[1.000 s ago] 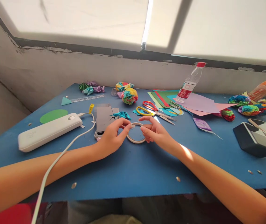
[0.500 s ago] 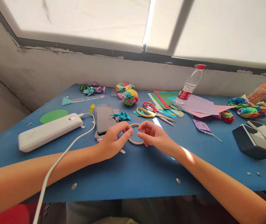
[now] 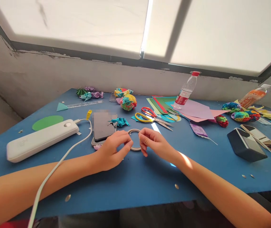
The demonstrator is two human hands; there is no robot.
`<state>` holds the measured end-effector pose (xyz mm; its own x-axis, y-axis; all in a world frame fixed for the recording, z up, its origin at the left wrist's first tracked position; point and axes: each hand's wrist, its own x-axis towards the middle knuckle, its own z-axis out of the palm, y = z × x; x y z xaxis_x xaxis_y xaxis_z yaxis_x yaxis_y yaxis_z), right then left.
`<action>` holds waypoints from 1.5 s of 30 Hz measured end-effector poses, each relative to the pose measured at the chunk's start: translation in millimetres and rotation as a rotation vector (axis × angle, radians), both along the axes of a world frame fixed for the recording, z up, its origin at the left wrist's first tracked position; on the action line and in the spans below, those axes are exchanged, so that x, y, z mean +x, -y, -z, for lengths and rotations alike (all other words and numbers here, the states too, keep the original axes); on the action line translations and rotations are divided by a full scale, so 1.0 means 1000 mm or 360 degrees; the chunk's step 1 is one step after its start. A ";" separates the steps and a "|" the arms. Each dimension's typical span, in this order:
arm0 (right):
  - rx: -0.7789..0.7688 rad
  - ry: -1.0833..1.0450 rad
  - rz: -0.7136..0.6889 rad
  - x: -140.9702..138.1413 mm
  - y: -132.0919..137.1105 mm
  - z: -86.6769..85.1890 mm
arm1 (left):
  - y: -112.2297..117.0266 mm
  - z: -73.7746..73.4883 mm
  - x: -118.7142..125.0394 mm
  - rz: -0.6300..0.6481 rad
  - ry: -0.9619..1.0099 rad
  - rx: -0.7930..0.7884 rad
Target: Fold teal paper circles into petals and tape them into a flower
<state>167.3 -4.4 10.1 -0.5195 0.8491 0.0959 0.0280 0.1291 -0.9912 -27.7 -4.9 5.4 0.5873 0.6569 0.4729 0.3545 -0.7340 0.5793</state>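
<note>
A narrow roll of tape point(image 3: 135, 149) lies on the blue table between my two hands. At its left edge is my left hand point(image 3: 113, 148), its fingers bent and the thumb parted from the index finger, with nothing visible between them. On the other side my right hand point(image 3: 155, 142) has its thumb against the index finger in a pinch and the other fingers curled below. Whatever is in that pinch is too small to make out. Beyond the left hand are a dark phone point(image 3: 103, 126) and a crumpled teal paper piece point(image 3: 119, 122).
Scissors point(image 3: 153, 118) lie behind the tape. A white power bank point(image 3: 42, 139) has a cable crossing my left forearm. Coloured paper sheets point(image 3: 197, 109), a red-capped bottle point(image 3: 185, 91), crumpled paper balls point(image 3: 128, 102) and a dark box point(image 3: 246, 145) stand farther off.
The view has shifted slightly, moving the table things leftward. My left thumb and index finger have parted more, while my right thumb has come up against its index finger.
</note>
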 end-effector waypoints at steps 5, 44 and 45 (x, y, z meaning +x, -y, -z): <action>0.0034 0.0009 -0.0023 0.002 0.002 -0.002 | 0.004 -0.003 0.001 0.0171 -0.0107 0.0276; 0.0184 0.0222 0.0534 0.000 -0.011 0.010 | 0.004 -0.001 0.000 0.0304 -0.0264 0.0579; 0.0209 0.0251 0.0578 0.000 -0.012 0.009 | 0.004 -0.001 0.000 0.0307 -0.0272 0.0605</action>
<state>167.7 7.7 0.8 -0.2052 0.9657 0.1588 0.2451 0.2078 -0.9470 -27.3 -9.1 6.3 0.7725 0.3265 0.5447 0.2576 -0.9451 0.2012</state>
